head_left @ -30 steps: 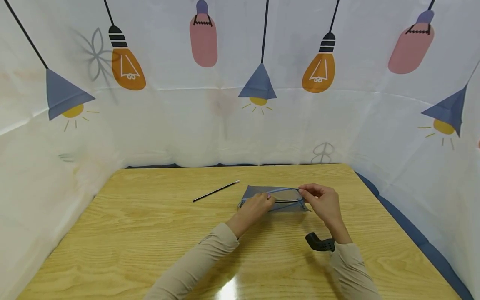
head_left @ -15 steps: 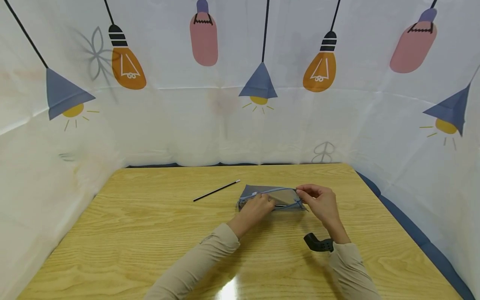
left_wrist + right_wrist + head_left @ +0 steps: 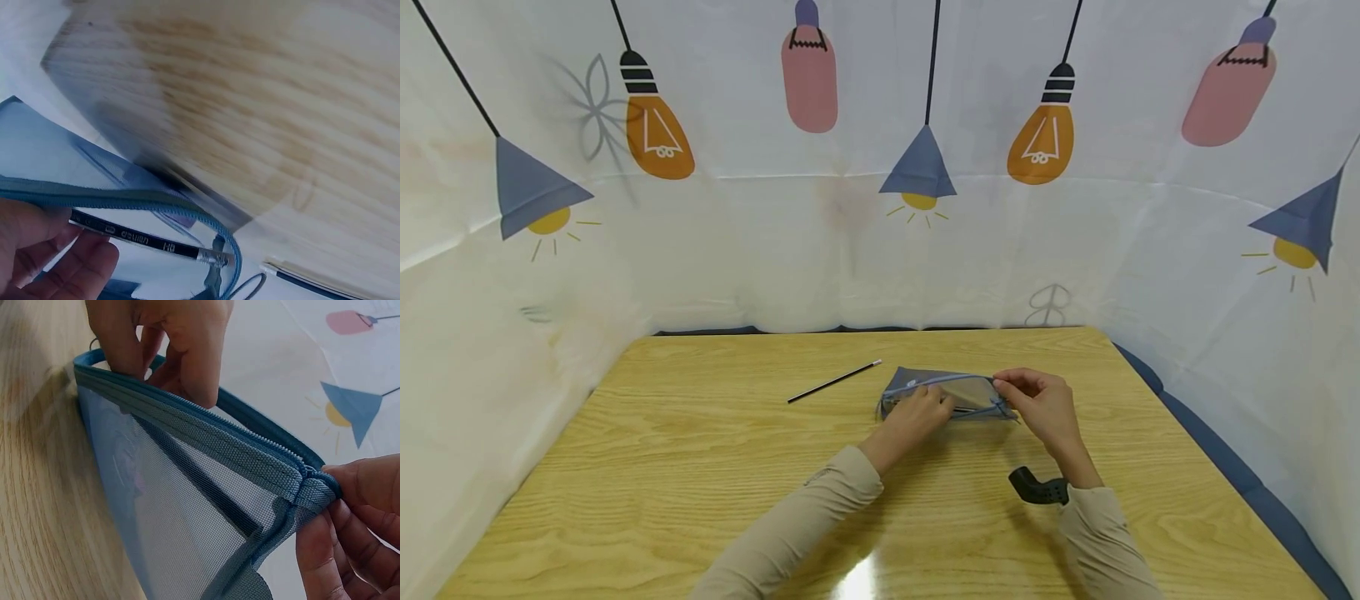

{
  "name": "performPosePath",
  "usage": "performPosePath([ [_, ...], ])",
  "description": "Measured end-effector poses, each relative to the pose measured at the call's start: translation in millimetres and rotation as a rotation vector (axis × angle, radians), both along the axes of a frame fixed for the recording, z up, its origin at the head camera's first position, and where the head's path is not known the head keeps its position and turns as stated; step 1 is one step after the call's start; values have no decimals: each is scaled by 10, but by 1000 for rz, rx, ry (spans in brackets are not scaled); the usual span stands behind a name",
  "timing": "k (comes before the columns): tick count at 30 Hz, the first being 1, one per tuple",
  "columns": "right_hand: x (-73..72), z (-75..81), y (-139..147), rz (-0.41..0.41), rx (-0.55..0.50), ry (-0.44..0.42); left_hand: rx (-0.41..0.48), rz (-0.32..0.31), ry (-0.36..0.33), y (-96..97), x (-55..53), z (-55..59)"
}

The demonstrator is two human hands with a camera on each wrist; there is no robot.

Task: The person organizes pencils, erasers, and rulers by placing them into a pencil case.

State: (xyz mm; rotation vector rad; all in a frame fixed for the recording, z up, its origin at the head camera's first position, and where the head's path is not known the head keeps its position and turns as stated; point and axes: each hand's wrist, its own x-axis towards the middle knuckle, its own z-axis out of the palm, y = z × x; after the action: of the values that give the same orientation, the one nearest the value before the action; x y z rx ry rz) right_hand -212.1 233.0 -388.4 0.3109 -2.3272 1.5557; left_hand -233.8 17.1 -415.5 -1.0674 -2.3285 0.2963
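A blue-grey mesh zipper pouch (image 3: 917,377) stands unzipped near the table's middle right. My left hand (image 3: 917,417) reaches into its mouth and pinches a black pencil (image 3: 140,237) with pale lettering and a silvery metal end. In the right wrist view the pencil (image 3: 194,478) shows as a dark bar through the mesh (image 3: 156,537), its metal end towards the corner that my right hand holds. My right hand (image 3: 1041,404) pinches that corner, at the zipper's right end, between thumb and fingers. Part of the pencil is hidden behind my left fingers.
A second black pencil (image 3: 833,382) with a white tip lies slantwise on the wooden table (image 3: 700,467), left of the pouch. A black camera mount (image 3: 1037,485) juts from my right wrist. White cloth (image 3: 737,250) printed with lamps hangs behind and at both sides.
The pencil in my left hand has sunk lower into the pouch, and the pouch's mouth gapes wider at the left. My right hand stays at the corner, almost unmoved.
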Motion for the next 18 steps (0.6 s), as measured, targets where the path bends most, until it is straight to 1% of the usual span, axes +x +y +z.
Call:
performPosePath([
  [4, 2, 1, 4, 1, 8, -11, 16, 12, 61, 14, 1, -26],
  [9, 7, 14, -3, 10, -7, -42, 38, 32, 118, 29, 0, -36],
  [11, 12, 21, -7, 16, -18, -58, 48, 36, 119, 34, -2, -36],
  [18, 6, 18, -13, 22, -30, -89, 61, 38, 83, 39, -18, -39],
])
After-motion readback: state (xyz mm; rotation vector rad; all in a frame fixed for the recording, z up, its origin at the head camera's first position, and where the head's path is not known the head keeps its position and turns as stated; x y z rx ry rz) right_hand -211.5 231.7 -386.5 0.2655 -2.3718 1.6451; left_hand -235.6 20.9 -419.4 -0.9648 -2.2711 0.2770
